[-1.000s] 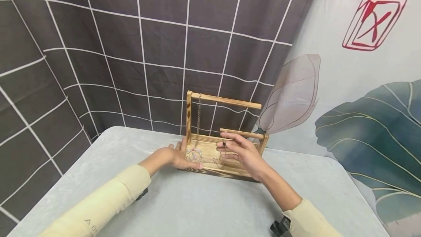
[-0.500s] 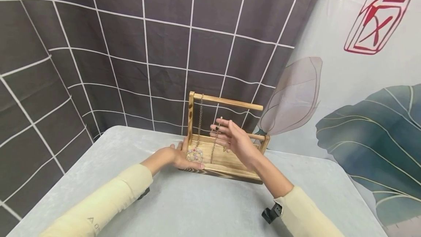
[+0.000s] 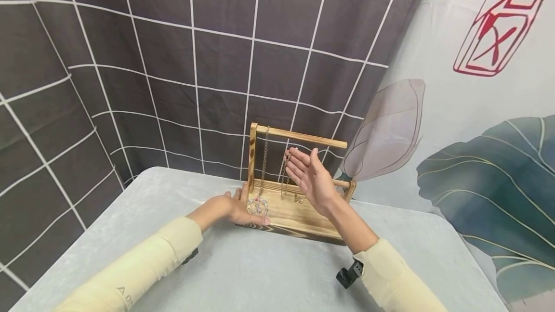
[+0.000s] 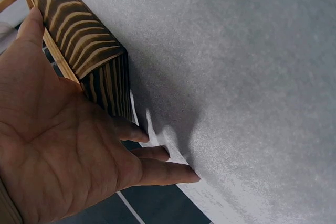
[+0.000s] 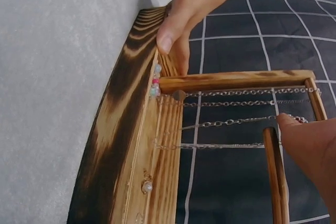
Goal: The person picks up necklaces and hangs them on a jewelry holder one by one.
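A wooden jewelry stand [image 3: 299,135] with two bars and a shallow tray stands on the table. My left hand [image 3: 236,208] holds its left corner, thumb on the front rim and fingers around the outside. In the left wrist view the fingertips [image 4: 191,174] reach past the scorched corner toward the cloth. My right hand [image 3: 314,177] is raised above the tray, palm showing and fingers straight. A thin chain necklace [image 3: 284,179] hangs over those fingers, below the upper bar. Another necklace [image 3: 264,162] hangs from that bar's left end, its beaded pendant [image 3: 257,206] in the tray.
A small pearl ornament [image 5: 147,186] hangs near the tray's back wall. The short lower bar [image 3: 341,183] juts in from the right post. A dark gridded curtain [image 3: 217,61] rises behind the grey table [image 3: 243,273].
My right hand has risen and turned so the palm shows, lifting the chain necklace up out of the tray toward the upper bar. The left hand has stayed on the stand.
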The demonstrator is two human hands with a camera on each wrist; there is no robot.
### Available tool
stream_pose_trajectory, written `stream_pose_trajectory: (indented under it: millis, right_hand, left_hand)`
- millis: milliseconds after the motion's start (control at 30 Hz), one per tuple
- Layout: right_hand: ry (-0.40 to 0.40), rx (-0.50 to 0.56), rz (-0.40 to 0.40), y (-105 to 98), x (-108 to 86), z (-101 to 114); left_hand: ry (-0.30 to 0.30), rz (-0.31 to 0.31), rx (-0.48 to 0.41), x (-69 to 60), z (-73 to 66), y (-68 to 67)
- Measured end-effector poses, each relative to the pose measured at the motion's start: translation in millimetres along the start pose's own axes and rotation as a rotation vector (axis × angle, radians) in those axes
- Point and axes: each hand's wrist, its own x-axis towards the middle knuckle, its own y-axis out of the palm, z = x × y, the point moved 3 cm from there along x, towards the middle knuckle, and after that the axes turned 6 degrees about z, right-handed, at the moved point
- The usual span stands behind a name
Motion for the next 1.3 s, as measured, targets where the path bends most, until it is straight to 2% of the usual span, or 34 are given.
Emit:
stream_pose_trajectory:
  millis: [367, 867, 1033, 1300]
  right_hand:
    - [-0.056, 0.061, -0.077, -11, -7.1, 4]
    - [-0.103, 0.021, -0.160, -25, -22.5, 5]
    - [-0.115, 0.035, -0.188, -28, -24.8, 4]
    - [-0.123, -0.012, -0.261, -38, -25.9, 9]
  left_hand:
    - [0.012, -0.010, -0.001, -1.0, -1.7, -0.2]
    - [0.022, -0.006, 0.009, -0.3, -0.4, 0.9]
    - [0.028, -0.014, 0.009, 0.9, 0.9, 1.6]
    - [0.023, -0.006, -0.004, 1.2, 1.0, 1.5]
